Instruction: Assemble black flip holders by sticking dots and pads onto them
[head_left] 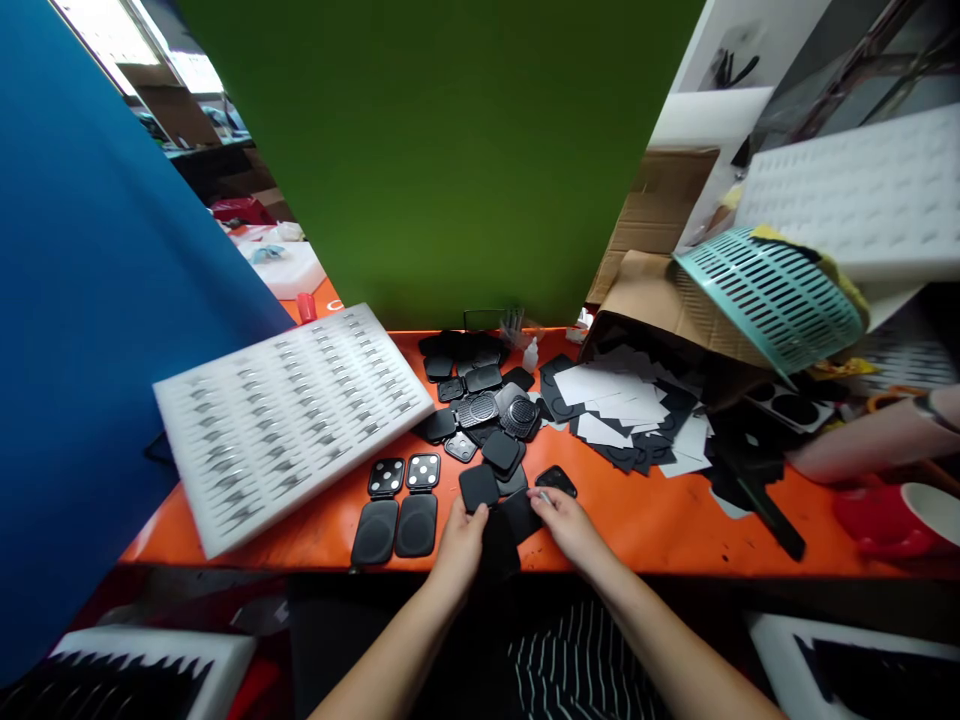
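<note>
My left hand (462,541) is closed on a flat black square piece with rounded corners (478,486), thumb on top. To its right, my right hand (568,522) has its fingers pinched at the edge of a dark flat piece (521,514). Something thin and pale shows at those fingertips, too small to name. A small black oval-cornered part (556,482) lies just beyond the right hand. Left of my hands are two opened hinged black cases (395,527), their upper halves dotted with white spots. A heap of similar black parts (484,410) spreads out ahead.
A white foam tray with rows of slots (300,420) rests at the left of the orange table (630,540). To the right are white and black cut sheets (622,395), a cardboard box (667,300), a turquoise basket (780,295) and a red mug (885,518). A small white bottle (530,355) stands behind.
</note>
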